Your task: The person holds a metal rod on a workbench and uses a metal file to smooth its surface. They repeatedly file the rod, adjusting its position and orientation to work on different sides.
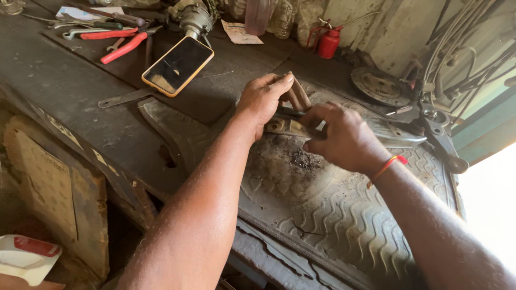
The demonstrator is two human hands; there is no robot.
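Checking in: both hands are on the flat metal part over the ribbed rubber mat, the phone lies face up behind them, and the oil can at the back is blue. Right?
One thing is off: the small oil can at the back of the bench is red, not blue, as the head view shows. The rest stands: the left hand and right hand both hold the flat grey metal part over the ribbed grey rubber mat, and the orange-cased phone lies face up behind them.

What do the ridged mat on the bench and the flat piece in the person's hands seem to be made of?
The mat looks like rubber: dull grey, moulded wavy ridges, cracked edge. The flat piece, held by the left hand and right hand, looks like bare metal, with a grey sheen and dirt.
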